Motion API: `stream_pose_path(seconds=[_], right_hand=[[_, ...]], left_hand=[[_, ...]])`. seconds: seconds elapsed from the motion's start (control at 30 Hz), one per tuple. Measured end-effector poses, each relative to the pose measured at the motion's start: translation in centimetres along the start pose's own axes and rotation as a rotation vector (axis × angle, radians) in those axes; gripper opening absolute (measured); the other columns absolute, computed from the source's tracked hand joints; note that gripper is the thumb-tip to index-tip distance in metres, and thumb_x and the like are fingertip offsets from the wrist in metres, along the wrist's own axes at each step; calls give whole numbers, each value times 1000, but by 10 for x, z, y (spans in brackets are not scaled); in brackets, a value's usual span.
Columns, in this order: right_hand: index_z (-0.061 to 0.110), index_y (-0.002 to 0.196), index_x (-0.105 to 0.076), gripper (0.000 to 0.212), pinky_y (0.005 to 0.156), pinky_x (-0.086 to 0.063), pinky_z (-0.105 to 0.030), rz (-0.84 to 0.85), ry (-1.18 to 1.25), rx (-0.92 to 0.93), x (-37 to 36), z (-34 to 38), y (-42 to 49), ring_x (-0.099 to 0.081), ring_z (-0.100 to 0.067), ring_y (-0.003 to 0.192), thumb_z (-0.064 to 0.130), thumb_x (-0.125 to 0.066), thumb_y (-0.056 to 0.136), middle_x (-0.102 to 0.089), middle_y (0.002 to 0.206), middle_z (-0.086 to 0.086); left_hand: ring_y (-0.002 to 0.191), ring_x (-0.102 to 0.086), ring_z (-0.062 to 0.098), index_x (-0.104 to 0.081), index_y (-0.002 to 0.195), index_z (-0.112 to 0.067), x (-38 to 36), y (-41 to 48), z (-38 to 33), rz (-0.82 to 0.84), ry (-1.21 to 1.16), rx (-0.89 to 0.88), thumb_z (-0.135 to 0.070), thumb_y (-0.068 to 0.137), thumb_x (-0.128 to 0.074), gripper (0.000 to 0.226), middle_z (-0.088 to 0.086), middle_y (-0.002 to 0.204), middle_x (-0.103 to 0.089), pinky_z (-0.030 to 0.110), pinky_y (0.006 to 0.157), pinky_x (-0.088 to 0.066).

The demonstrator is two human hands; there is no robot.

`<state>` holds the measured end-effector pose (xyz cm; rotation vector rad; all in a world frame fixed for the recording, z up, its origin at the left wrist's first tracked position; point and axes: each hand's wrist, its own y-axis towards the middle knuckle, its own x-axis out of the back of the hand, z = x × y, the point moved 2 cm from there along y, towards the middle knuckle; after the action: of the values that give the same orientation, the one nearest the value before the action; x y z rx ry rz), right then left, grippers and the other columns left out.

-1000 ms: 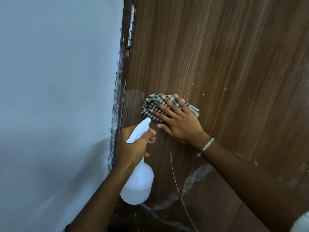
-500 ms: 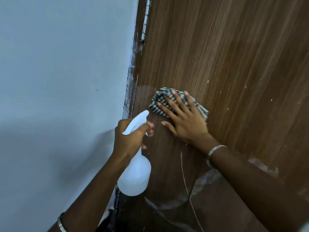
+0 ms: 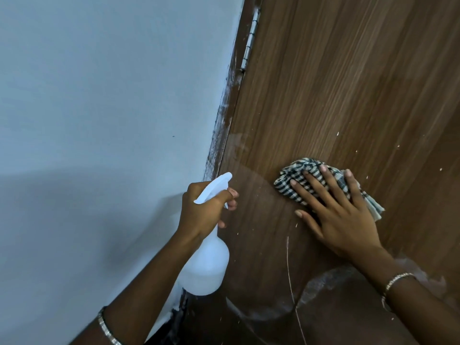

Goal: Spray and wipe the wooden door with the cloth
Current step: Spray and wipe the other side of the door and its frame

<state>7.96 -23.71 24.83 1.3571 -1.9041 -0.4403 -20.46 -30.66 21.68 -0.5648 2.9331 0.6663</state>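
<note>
While your right hand (image 3: pixel 341 215) lies flat on it, the checked cloth (image 3: pixel 295 174) sits bunched against the wooden door (image 3: pixel 348 83), at about four o'clock in your view. Your fingers (image 3: pixel 311 188) are straight and spread across the cloth, pressing rather than gripping. Its folds show past your fingertips toward eleven o'clock, and a loose corner sticks out from under the little-finger side toward three o'clock. Your thumb lies against bare wood just beside the cloth, at its six o'clock. At nine o'clock from the cloth, apart from it, your left hand (image 3: pixel 201 210) is curled tight round the neck of the white spray bottle (image 3: pixel 204 267). One finger is hooked at the trigger, the nozzle points toward one o'clock, and the body hangs below your fist. Pale smears mark the door at five o'clock, below your right wrist and its bracelet (image 3: pixel 398 278). A metal hinge (image 3: pixel 249 38) runs along the door's edge at twelve o'clock, and the pale wall (image 3: pixel 99 95) fills the nine o'clock side.
</note>
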Motion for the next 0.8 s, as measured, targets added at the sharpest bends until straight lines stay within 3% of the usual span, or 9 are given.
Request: stream_pose_path(seconds=[0.1,0.2,0.37,0.5,0.63,0.8], right_hand=[[28,166,-21,65,125,-14,-65,5,6,-8,-6,11,20,-6,-32,161,56,-33,109,-20,172,-8],[27,167,-17,65,126,-8,-64,-6,15,40,-22,34,66,-1,-33,161,58,-25,110,-16,173,-9],[25,160,-39,63,126,-5,-64,-25,48,197,-46,76,178,-14,-35,159,58,-28,108,-32,168,-8],[27,161,-36,64,127,3,-62,-4,59,147,-45,77,219,-9,-33,160,58,-25,107,-30,169,-6],[28,163,-32,60,127,0,-61,-30,112,108,-46,86,189,-7,-31,161,56,-26,109,-27,170,-5],[27,165,-26,62,127,-8,-62,54,128,99,-43,82,76,-1,-28,161,55,-28,110,-18,172,-3]], left_hand=[[65,-70,1,-67,81,-27,5,3,0,-6,-9,3,-16,93,-68,16,-7,74,-69,15,47,-52],[69,-72,10,-68,85,-26,11,6,8,-15,11,6,-19,94,-67,12,-3,79,-71,18,49,-54],[69,-71,4,-72,81,-24,28,2,17,-51,60,12,-16,93,-67,16,-10,67,-72,25,49,-56],[77,-74,22,-75,94,-14,43,3,24,-49,80,41,-19,93,-68,9,4,80,-75,24,49,-53],[80,-73,27,-75,93,-12,51,1,27,-56,93,67,-17,94,-67,9,9,85,-75,25,49,-53],[83,-72,28,-74,95,-12,58,6,30,-62,68,75,-19,93,-68,9,9,88,-75,29,53,-56]])
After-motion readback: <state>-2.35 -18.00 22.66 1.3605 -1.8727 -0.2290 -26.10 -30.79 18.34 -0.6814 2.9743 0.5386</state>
